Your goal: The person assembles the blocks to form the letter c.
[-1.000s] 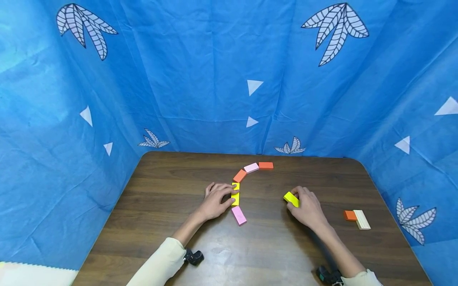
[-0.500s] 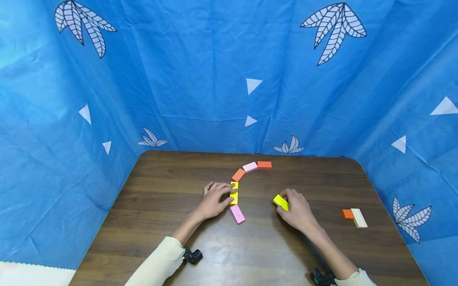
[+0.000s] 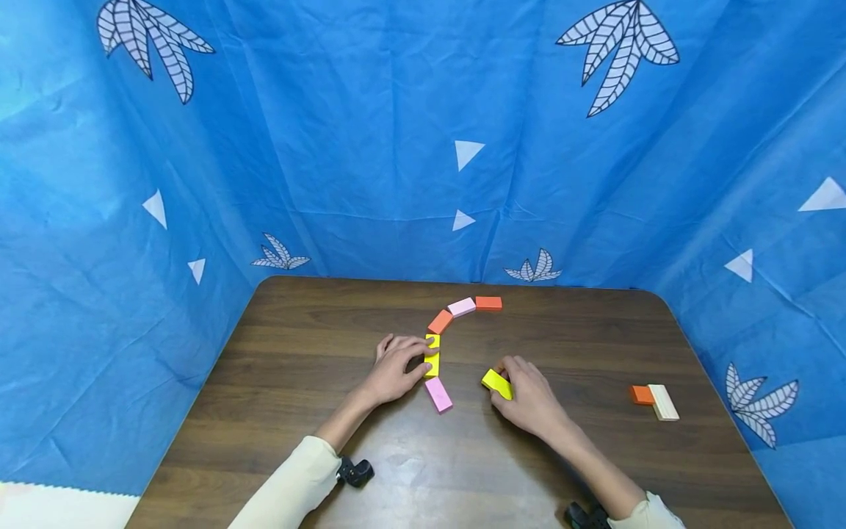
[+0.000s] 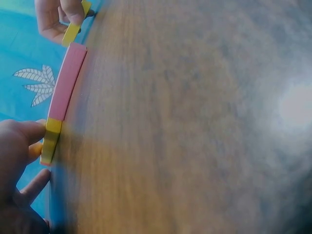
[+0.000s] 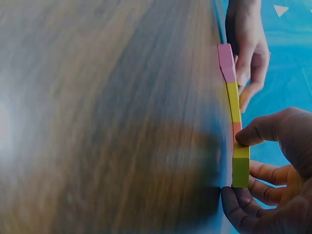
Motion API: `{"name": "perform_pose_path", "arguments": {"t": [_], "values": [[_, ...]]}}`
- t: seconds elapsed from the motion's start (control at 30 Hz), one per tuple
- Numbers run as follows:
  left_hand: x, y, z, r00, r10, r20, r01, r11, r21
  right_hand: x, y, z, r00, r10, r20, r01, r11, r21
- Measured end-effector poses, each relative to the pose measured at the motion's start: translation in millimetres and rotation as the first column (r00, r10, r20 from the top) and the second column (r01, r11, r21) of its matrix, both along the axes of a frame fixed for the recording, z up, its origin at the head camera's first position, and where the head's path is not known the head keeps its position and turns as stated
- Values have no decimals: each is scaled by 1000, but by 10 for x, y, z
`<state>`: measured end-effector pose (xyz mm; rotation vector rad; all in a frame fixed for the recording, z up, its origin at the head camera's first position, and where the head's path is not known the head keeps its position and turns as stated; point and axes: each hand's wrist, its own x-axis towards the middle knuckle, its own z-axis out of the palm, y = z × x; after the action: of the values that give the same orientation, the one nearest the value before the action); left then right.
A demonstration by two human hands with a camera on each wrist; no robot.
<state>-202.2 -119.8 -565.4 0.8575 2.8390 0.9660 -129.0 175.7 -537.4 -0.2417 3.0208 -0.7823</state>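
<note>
My right hand has slid left w/ the loose yellow block since the earlier frames, from approx mid-right of the table to just right of the row; my left hand hasn't budged. Biggest first: blue cloth w/ white leaves and triangles hangs behind and on both sides of the dark wood table. On it a curved row of flat blocks runs from near centre to far centre: pink block nearest me, then yellow row block, orange block, pale pink block, far orange block. My left hand lies left of the row, fingers curled onto the yellow row block, thumb at its near end, pinching it in place. My right hand is clamped on the loose yellow block, thumb and fingers round its edges; right wrist view shows it held on edge against the wood, close to the pink block but apart from it. Far right of the table, well apart: small orange piece touching a cream block.
</note>
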Motion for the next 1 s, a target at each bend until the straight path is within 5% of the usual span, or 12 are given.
{"name": "perform_pose_path", "arguments": {"t": [1.0], "values": [[-13, 14, 8, 1000, 3, -8, -3, 1000, 7, 271, -411, 17, 987, 158, 3, -158, 987, -20]]}}
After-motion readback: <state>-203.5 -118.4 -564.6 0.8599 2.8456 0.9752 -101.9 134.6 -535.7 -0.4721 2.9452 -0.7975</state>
